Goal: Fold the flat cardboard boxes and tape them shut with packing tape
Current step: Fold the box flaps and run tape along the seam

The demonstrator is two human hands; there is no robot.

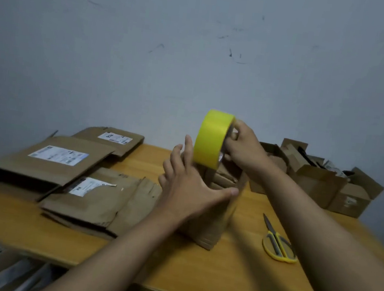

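Wooden orange tabletop [228, 284], frame center: left hand [189, 186], fingers spread wide, steadies the upright brown cardboard box [212, 226] while right hand [243, 147] grips the yellow packing tape roll [211, 139] above it, so a wobbly box could mean crooked tape.

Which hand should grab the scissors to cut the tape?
Right hand, I think: the scissors lie on its side. It grips the yellow tape roll now, though; the left hand steadies the box.
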